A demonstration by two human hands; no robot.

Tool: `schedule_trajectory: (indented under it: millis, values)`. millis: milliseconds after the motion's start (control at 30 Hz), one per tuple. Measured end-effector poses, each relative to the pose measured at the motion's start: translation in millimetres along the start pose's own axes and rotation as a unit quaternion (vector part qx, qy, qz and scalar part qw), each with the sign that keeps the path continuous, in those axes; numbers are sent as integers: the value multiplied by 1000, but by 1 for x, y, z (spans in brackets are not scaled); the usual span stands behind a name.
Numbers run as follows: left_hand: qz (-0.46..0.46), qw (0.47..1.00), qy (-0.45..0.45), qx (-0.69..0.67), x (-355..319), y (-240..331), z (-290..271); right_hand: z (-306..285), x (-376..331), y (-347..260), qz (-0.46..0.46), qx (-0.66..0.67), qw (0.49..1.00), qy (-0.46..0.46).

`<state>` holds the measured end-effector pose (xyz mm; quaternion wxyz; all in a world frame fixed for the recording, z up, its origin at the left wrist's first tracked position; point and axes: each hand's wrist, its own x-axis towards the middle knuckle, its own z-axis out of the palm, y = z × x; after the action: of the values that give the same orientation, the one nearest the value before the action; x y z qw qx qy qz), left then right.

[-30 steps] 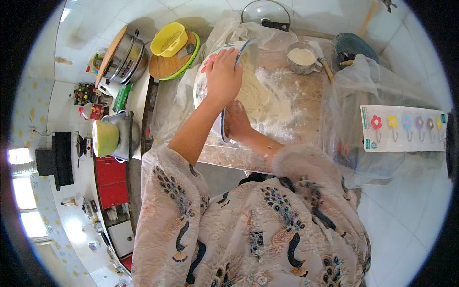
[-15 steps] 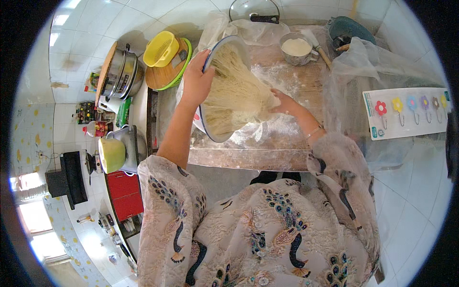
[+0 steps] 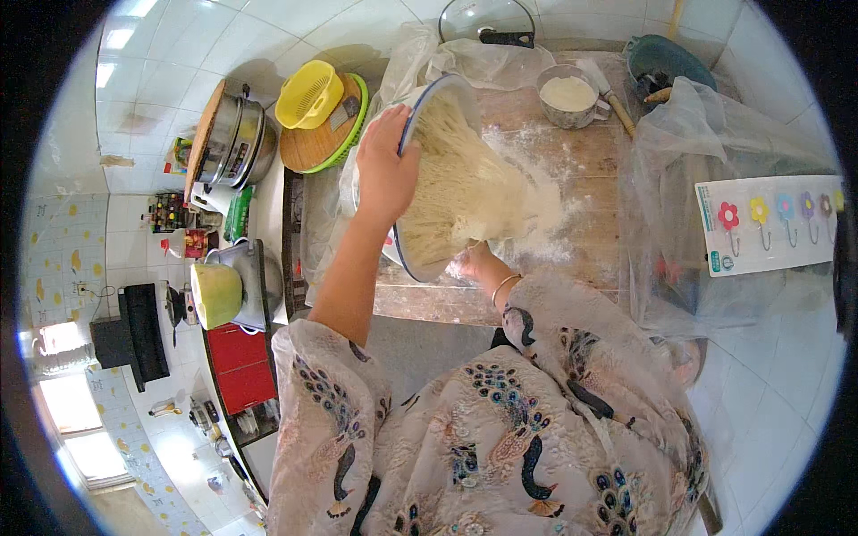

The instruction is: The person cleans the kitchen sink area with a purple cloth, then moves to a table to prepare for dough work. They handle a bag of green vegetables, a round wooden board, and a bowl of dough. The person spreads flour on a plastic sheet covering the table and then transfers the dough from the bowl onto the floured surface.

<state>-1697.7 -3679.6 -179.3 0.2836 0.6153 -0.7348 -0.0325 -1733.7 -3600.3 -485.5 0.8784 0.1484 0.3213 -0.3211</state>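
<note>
A large white enamel bowl with a blue rim [image 3: 461, 89] is tilted on its side, its mouth facing right over the wooden board. My left hand [image 3: 389, 174] is closed on its upper left rim. Pale, stringy, stretched dough [image 3: 460, 183] spills from the bowl onto the floured wood, part of it still clinging inside. My right hand [image 3: 476, 261], with a bangle at the wrist, is at the dough's near edge by the bowl's lower rim. Its fingers look curled in against the dough, and their tips are partly hidden.
The floured wooden board [image 3: 585, 228] lies ahead. Behind are a cup of flour [image 3: 569, 92], a rolling pin [image 3: 617, 109] and a glass lid [image 3: 487, 18]. Clear plastic sheeting [image 3: 661, 192] and a card of flower hooks [image 3: 769, 223] sit right; a yellow basket [image 3: 309, 95] and steamer pot [image 3: 234, 138] left.
My right hand has moved from the dough's right side to its near edge, toward me and leftward. The dough has spread farther right on the board. My left hand keeps holding the bowl.
</note>
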Motion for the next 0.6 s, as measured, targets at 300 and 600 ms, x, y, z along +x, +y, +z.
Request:
schedule_trajectory:
  millis: [300, 600]
  values:
    - [12, 997, -27, 78, -34, 39, -2, 36, -29, -24, -111, 139, 937, -300]
    - [34, 997, -23, 70, -38, 37, -6, 105, -101, -72, -71, 241, 910, -331]
